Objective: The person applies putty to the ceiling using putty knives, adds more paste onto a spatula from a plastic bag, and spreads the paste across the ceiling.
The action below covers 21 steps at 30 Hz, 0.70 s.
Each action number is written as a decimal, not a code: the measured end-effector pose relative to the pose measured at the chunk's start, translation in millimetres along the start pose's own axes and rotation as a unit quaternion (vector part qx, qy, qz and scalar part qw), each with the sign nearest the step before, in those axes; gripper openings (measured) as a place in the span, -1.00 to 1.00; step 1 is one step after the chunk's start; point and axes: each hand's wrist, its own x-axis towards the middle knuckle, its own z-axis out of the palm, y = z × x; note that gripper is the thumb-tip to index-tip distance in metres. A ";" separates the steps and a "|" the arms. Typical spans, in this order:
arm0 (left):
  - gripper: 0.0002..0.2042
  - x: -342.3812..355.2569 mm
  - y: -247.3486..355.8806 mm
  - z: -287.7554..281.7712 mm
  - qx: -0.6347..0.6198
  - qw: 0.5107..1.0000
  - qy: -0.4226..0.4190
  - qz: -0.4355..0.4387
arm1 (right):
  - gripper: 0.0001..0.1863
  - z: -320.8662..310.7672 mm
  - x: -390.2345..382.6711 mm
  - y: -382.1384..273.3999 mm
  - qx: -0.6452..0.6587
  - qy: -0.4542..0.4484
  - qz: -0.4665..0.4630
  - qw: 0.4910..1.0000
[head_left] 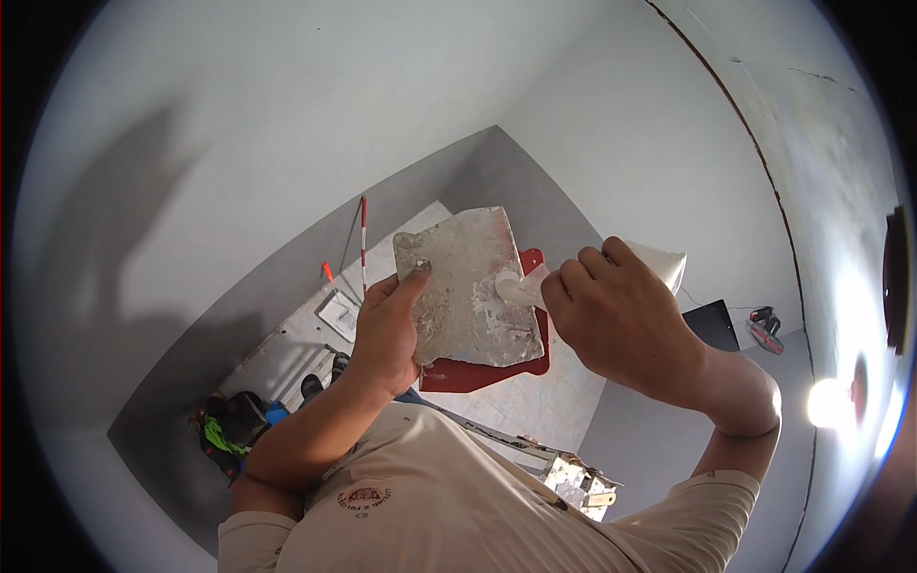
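A flat board (458, 296) crusted with whitish-grey plaster is held up in front of my chest. My left hand (387, 334) grips its left edge, thumb on the crusted face and the other fingers hidden behind. From under the board a red plate (478, 377) sticks out at its lower and right edges. My right hand (621, 320) is closed in a fist at the board's right side, around a putty knife (539, 284) whose handle the fingers hide. Wet white filler (516, 290) lies between the blade and the board's right half.
Far below, a platform (578, 482) with tools on it stands close to my body. A red-and-white striped pole (364, 239) leans at the wall. A whitish sack (659, 263), a dark panel (712, 325) and a bright lamp (829, 403) are on the right.
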 end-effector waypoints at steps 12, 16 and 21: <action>-0.65 -5.3 -7.9 12.1 -0.023 0.998 0.056 0.003 | -0.84 1.6 -9.1 -2.3 -0.010 0.048 0.013 0.999; -0.63 -4.0 -15.9 12.4 -0.022 0.998 0.061 0.001 | -0.83 11.3 -16.9 -5.2 -0.020 0.047 0.009 0.999; -0.63 -1.0 -24.7 7.7 -0.061 0.996 0.065 0.005 | -0.84 16.3 -25.8 -13.2 -0.032 0.040 -0.004 0.999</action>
